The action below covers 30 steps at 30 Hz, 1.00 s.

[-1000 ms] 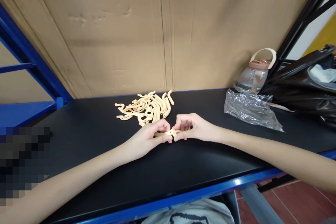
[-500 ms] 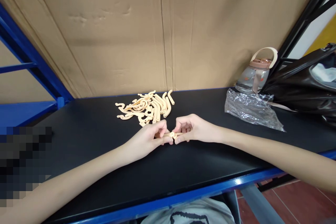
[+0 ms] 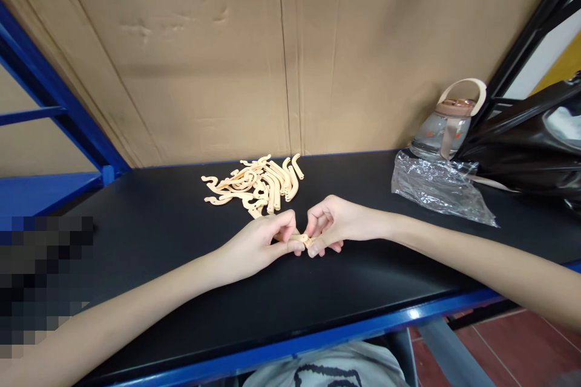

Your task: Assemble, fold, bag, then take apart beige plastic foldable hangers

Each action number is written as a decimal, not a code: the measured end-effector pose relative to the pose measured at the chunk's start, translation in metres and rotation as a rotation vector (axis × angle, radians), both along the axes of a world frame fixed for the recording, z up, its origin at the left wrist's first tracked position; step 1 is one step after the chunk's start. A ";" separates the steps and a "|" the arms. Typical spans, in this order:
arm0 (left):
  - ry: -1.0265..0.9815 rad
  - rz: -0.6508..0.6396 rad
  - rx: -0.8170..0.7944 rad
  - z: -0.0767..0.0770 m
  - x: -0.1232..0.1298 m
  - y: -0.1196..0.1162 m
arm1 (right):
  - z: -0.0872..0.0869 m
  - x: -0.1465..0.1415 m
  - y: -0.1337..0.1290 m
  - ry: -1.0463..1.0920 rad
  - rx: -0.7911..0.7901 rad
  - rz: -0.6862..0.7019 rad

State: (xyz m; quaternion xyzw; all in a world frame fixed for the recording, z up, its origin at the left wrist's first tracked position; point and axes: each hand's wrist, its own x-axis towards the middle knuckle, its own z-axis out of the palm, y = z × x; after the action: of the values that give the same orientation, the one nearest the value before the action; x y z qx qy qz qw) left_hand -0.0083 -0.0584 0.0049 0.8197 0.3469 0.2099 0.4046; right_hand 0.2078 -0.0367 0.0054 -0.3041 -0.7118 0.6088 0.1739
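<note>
My left hand [image 3: 267, 245] is closed, thumb and fingers pinching one side of a beige plastic hanger piece [image 3: 304, 238]. On its other side, my right hand [image 3: 333, 227] grips a beige part that meets it at a rounded joint between my fingertips. Most of both parts is hidden by my fingers, so I cannot tell whether they are fully locked together. Just beyond my hands lies a loose pile of beige hanger parts [image 3: 272, 184], some hook-shaped and some curved arms.
A crumpled clear plastic bag [image 3: 440, 187] lies on the black tabletop [image 3: 149, 224] at right. Behind it stands a clear bottle [image 3: 438, 133] with a handle, beside a shiny black bag [image 3: 521, 139]. Cardboard [image 3: 204, 60] walls the back; a blue frame [image 3: 68, 103] rises at left.
Both hands have shifted slightly down and right in the view. The joint between my fingertips has turned, and my right fingers have changed their hold a little. The pile looks unchanged.
</note>
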 end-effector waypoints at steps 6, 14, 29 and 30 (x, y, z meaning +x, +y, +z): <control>0.013 -0.027 0.025 0.002 0.001 0.001 | 0.004 0.002 0.002 -0.027 0.046 0.032; 0.144 0.011 0.225 0.005 0.000 0.001 | 0.006 0.003 0.002 -0.044 0.201 0.009; 0.100 0.000 0.403 0.003 -0.005 0.003 | -0.005 -0.007 -0.018 -0.597 1.156 -0.158; 0.104 0.000 0.406 0.004 -0.005 0.002 | -0.004 -0.007 -0.018 -0.636 1.184 -0.149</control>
State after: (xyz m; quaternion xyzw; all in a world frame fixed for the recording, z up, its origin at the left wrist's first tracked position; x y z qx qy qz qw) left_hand -0.0133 -0.0563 0.0087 0.8941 0.3181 0.2329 0.2126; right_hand 0.2011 -0.0551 0.0011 -0.3700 -0.9191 -0.0167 0.1347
